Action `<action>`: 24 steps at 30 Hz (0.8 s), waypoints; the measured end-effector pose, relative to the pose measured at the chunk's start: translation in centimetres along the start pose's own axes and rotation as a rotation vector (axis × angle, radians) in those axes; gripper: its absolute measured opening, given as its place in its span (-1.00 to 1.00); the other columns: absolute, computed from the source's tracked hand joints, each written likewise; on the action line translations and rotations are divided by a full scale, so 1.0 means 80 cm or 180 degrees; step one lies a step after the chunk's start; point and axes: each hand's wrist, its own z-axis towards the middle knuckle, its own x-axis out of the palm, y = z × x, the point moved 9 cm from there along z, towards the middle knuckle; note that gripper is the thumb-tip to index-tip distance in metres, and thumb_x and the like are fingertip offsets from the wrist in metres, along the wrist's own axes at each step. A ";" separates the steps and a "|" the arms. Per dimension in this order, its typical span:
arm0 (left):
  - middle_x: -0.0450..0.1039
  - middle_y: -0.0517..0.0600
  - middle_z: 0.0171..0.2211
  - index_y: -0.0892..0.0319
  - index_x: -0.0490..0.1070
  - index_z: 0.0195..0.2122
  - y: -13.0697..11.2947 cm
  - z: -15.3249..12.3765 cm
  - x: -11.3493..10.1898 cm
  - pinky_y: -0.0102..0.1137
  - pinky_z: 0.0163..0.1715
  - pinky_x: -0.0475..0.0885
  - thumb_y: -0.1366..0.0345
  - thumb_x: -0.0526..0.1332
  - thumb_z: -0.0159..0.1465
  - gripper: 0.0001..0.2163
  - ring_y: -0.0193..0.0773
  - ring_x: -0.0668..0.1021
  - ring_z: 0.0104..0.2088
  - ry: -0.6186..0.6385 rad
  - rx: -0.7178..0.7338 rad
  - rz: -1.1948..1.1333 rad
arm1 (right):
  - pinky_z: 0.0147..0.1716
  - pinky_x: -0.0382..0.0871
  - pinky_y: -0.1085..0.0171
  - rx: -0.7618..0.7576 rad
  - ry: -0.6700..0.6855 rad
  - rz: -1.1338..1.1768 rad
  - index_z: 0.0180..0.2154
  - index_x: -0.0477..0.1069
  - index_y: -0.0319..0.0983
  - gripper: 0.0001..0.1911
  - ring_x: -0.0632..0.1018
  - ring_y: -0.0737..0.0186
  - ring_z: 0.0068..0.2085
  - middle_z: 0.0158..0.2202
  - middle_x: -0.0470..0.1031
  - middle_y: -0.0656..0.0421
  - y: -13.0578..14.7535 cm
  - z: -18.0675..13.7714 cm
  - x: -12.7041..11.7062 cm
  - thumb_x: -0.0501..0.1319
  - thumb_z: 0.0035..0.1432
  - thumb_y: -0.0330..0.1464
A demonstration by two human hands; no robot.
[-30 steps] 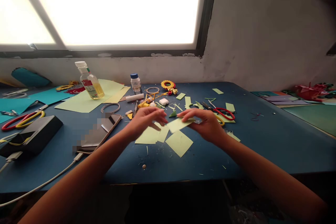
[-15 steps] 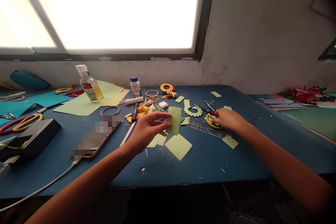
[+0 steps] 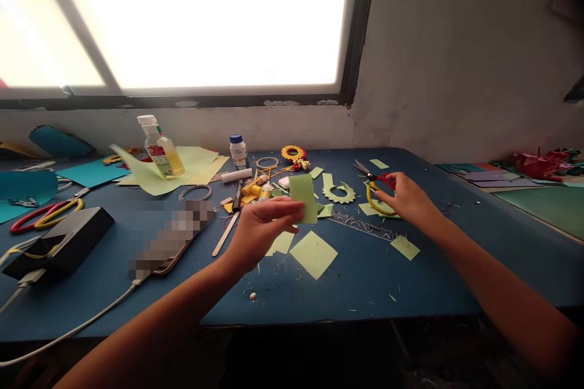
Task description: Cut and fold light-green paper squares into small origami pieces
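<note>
Between the thumb and fingers of my left hand [image 3: 267, 225] is a small rectangle of light green paper [image 3: 303, 194], held upright above the table. My right hand [image 3: 406, 197] grips scissors [image 3: 382, 185] with red and yellow handles, lifted off the table, blades pointing left and away from me. A diamond-lying green paper square [image 3: 314, 254] rests below my left hand. Between the hands lie a green paper ring with a toothed edge [image 3: 339, 194] and a clear ruler [image 3: 365, 226]. A smaller green piece [image 3: 405, 247] touches the ruler's right end.
Behind my left hand are a glue bottle with a blue cap [image 3: 238, 152], yellow scraps and a yellow toothed ring [image 3: 293, 153]. To the left stand an oil-like bottle [image 3: 164, 155], a blurred phone [image 3: 176, 240] on a cable, and a black box [image 3: 61, 243]. Paper sheets [image 3: 538, 206] lie right.
My right hand has raised the scissors from the table, and their blades now show clearly. My left hand has lifted the green paper slightly. The view has shifted a little.
</note>
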 end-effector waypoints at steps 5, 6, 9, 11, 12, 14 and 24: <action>0.57 0.00 -0.35 0.12 0.60 -0.35 -0.011 0.000 -0.010 -0.54 -0.38 0.53 0.32 0.39 0.02 -0.86 -0.31 0.57 -0.31 -0.0389 0.0086 -0.0117 | -0.46 0.33 0.25 0.0068 0.0074 0.1036 -0.14 0.41 -0.26 -0.48 0.53 0.04 -0.30 -0.26 0.53 0.02 0.023 -0.014 -0.025 0.23 -0.04 -0.03; 0.57 0.01 -0.34 0.14 0.60 -0.32 -0.013 0.001 -0.010 -0.53 -0.38 0.53 0.33 0.40 0.02 -0.83 -0.31 0.57 -0.32 -0.0423 0.0097 -0.0157 | -0.47 0.31 0.26 -0.0028 0.0162 0.1235 -0.17 0.43 -0.25 -0.50 0.53 0.07 -0.32 -0.29 0.53 0.04 0.033 -0.017 -0.025 0.21 -0.01 0.00; 0.56 0.01 -0.26 0.14 0.50 -0.11 -0.018 0.004 -0.009 -0.50 -0.40 0.54 0.35 0.42 -0.02 -0.60 -0.29 0.58 -0.33 -0.0482 0.0161 -0.0312 | -0.49 0.28 0.30 -0.0394 0.0445 0.1800 -0.20 0.40 -0.24 -0.48 0.48 0.16 -0.37 -0.33 0.49 0.08 0.066 -0.022 -0.021 0.14 0.04 0.07; 0.54 -0.01 -0.26 0.10 0.33 0.07 -0.017 0.007 -0.011 -0.46 -0.40 0.55 0.37 0.43 -0.05 -0.39 -0.27 0.59 -0.33 -0.0583 0.0156 -0.0462 | -0.51 0.27 0.31 -0.0520 0.0770 0.2227 -0.22 0.33 -0.23 -0.44 0.41 0.24 -0.44 -0.40 0.41 0.14 0.087 -0.027 -0.009 0.08 0.04 0.13; 0.54 -0.02 -0.27 0.08 0.24 0.13 -0.016 0.008 -0.012 -0.43 -0.40 0.56 0.39 0.44 -0.06 -0.29 -0.26 0.59 -0.32 -0.0661 0.0133 -0.0536 | -0.52 0.26 0.31 -0.0545 0.0936 0.2458 -0.24 0.30 -0.22 -0.42 0.36 0.29 -0.49 -0.43 0.36 0.18 0.097 -0.030 -0.002 0.04 0.04 0.17; 0.53 -0.04 -0.30 0.07 0.16 0.16 -0.011 0.011 -0.012 -0.41 -0.39 0.56 0.40 0.45 -0.09 -0.22 -0.24 0.59 -0.32 -0.0779 0.0038 -0.0634 | -0.53 0.26 0.30 -0.0609 0.1165 0.2889 -0.29 0.22 -0.20 -0.38 0.28 0.33 -0.53 -0.46 0.27 0.22 0.118 -0.038 0.009 -0.01 0.01 0.23; 0.49 -0.03 -0.30 0.22 0.33 -0.25 -0.014 0.018 0.004 -0.50 -0.41 0.52 0.32 0.42 -0.03 -0.64 -0.31 0.56 -0.32 -0.0554 0.0050 -0.0388 | -0.43 0.21 0.25 -0.1318 0.1596 0.3079 -0.25 0.16 -0.17 -0.31 0.18 0.29 -0.45 -0.40 0.18 0.23 0.205 -0.109 0.030 -0.13 -0.03 0.30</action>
